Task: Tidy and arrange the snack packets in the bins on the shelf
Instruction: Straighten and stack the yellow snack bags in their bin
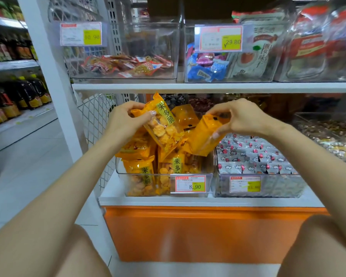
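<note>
Left hand (126, 118) is pinching one packet (164, 124), right hand (236, 116) gripping another (204, 134), above the bin (194, 183); best slotting each upright, labels forward.

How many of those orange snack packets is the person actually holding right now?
2: the windowed packet in the left hand, the plain-backed packet in the right hand, both above the front-left bin.

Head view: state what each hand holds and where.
Left hand: windowed orange plastic snack packet, upper edge. Right hand: plain orange plastic packet, top end.
</note>
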